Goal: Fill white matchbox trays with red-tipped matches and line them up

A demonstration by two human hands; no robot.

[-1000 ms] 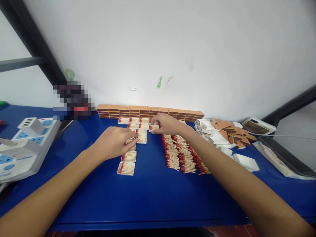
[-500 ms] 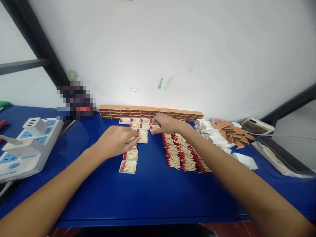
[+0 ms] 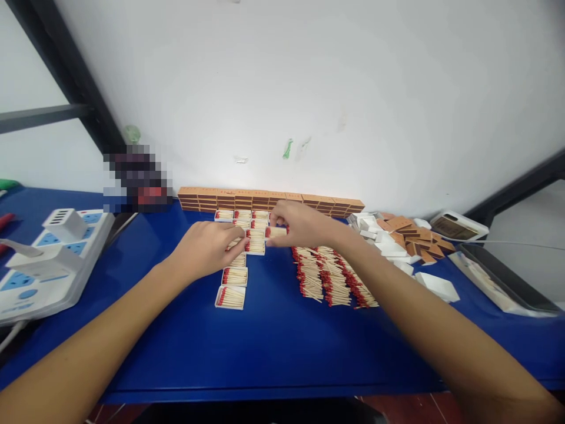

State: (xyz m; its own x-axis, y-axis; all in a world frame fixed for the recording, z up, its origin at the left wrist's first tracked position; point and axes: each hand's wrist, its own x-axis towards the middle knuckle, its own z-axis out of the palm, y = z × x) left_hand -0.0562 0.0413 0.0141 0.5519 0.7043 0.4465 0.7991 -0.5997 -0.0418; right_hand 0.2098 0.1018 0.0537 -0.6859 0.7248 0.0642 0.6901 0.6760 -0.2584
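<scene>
My right hand (image 3: pixel 300 224) pinches a small white matchbox tray (image 3: pixel 276 232) filled with red-tipped matches, its fingertips on the far side and its thumb on the near side. My left hand (image 3: pixel 207 247) is closed, with fingers and thumb around a matchbox tray (image 3: pixel 233 242) that it largely covers. Its fingertips meet the edge of another filled tray (image 3: pixel 255 242). Two more filled trays, a middle one (image 3: pixel 235 275) and a near one (image 3: pixel 231 297), lie below the left hand. Further filled trays (image 3: pixel 242 214) stand in rows behind the hands.
Stacked brown matchboxes (image 3: pixel 207 199) line the wall. Loose matches (image 3: pixel 309 274) lie in rows under the right forearm. Right of them are white trays (image 3: pixel 388 244), brown sleeves (image 3: pixel 424 238) and a black bin (image 3: pixel 507 277). A power strip (image 3: pixel 79 265) sits left on the blue table (image 3: pixel 273 353).
My right hand has brought its matchbox tray slightly nearer to me, away from the back rows. My left hand stays almost in the same place.
</scene>
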